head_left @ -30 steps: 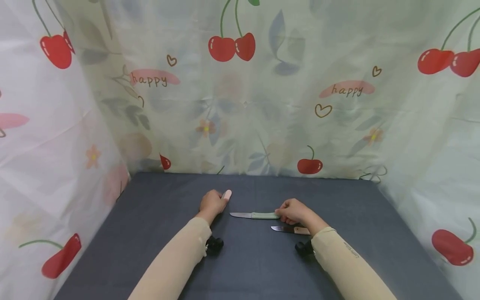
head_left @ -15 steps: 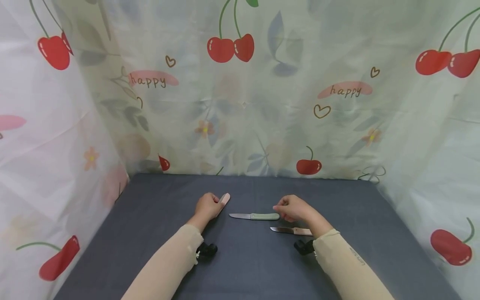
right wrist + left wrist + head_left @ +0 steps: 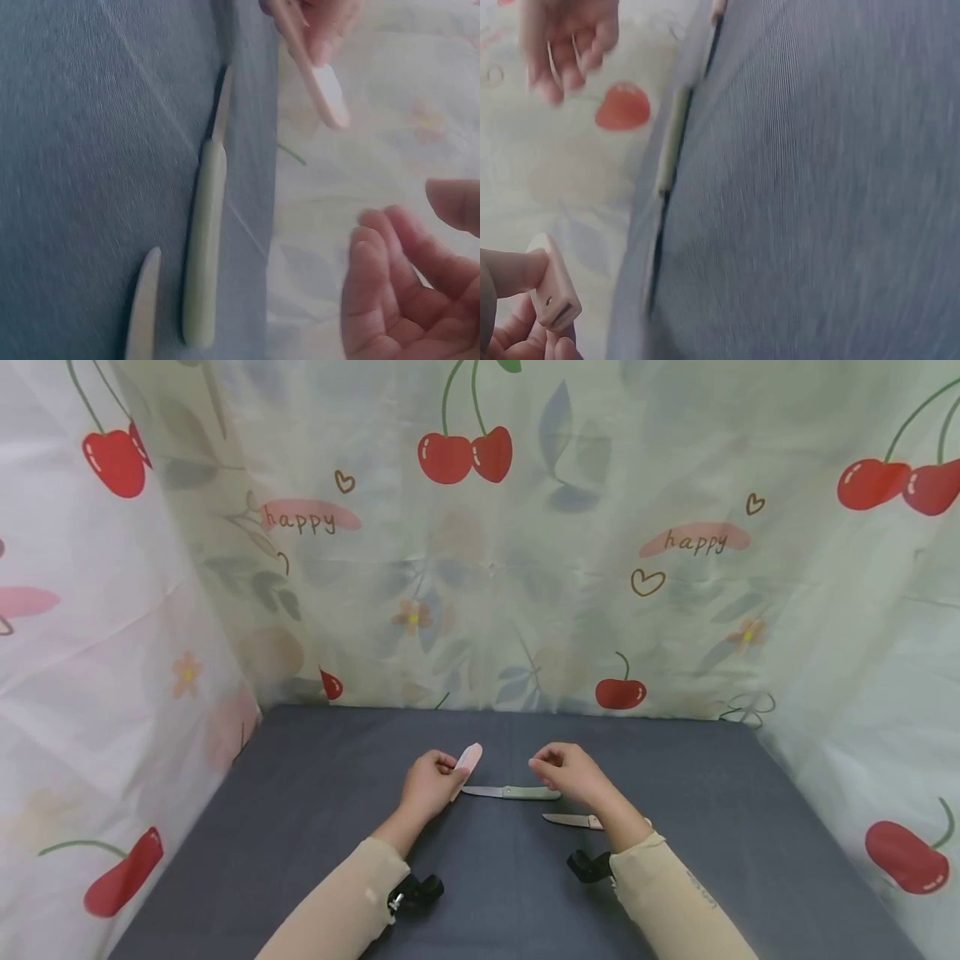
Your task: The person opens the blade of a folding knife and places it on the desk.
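My left hand [image 3: 429, 787] pinches a pink folding knife [image 3: 470, 757] between thumb and fingers, raised off the table. In the left wrist view this folding knife [image 3: 555, 289] shows a slotted end, and no blade sticks out. My right hand [image 3: 576, 774] is held above the table, fingers loosely bent, thumb apart from them in the right wrist view, holding nothing. Below and between the hands lies an unfolded knife with a pale green handle [image 3: 531, 793], blade to the left. Nearer me lies another unfolded knife [image 3: 570, 819], its pinkish handle partly behind the right wrist.
A dark grey cloth [image 3: 495, 893] covers the table. Behind it and at both sides hangs a curtain [image 3: 487, 568] printed with cherries. Black wrist cameras [image 3: 416, 891] are strapped under both forearms.
My right hand has let go of the green-handled knife, risen and moved left. My left hand pulled back a little, then moved right with the folding knife. Both unfolded knives stay put.
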Motion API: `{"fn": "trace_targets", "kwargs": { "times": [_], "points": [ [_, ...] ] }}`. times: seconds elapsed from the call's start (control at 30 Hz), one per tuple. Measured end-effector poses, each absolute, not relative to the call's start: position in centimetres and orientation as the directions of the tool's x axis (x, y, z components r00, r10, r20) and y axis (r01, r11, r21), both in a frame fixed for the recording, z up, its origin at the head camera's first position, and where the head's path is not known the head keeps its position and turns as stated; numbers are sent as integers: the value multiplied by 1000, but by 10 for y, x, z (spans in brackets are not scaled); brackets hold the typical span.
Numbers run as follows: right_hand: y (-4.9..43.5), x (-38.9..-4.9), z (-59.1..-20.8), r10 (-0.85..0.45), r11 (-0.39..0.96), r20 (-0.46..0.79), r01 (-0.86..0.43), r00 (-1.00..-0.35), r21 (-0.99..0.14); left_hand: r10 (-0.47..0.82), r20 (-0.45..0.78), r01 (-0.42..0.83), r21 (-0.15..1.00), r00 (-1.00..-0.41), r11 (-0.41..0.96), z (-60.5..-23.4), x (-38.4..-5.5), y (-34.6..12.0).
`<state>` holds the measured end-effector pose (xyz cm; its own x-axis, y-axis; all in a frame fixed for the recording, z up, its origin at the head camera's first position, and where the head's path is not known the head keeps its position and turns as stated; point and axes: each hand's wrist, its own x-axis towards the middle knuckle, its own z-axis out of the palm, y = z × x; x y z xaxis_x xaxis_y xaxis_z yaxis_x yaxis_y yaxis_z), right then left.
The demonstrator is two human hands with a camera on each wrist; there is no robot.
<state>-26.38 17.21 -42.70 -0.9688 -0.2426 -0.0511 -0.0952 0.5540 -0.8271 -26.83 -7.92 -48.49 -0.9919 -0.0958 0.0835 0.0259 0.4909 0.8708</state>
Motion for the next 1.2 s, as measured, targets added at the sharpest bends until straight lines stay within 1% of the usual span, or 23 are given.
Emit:
{"fn": "trace_targets", "kwargs": {
  "times": [0.23,0.43,0.57,0.77,0.87,1.03,1.1,1.2],
  "points": [
    [152,-262,-438,-175,464,73,-147,-982,-873,-16,99,84,912,-995,402,-474,-252,-65],
    [139,-259,-448,-137,395,132,-177,-982,-901,27,136,138,938,-990,318,-473,-243,-55],
    [132,-257,-453,-125,354,160,-194,-979,-915,48,134,142,949,-990,281,-473,-239,-50],
    [127,-257,-460,-139,313,170,-206,-976,-927,53,106,116,953,-993,279,-475,-235,-46],
    [128,-256,-461,-149,284,180,-217,-972,-934,84,94,115,951,-992,288,-475,-235,-46],
    [129,-254,-461,-175,276,156,-201,-972,-940,189,73,131,940,-979,316,-473,-235,-49],
    [129,-255,-461,-185,274,133,-181,-974,-945,238,74,155,927,-968,340,-473,-236,-52],
    [130,-255,-462,-215,274,129,-186,-968,-943,300,81,199,899,-951,390,-472,-239,-55]
  ]
}}
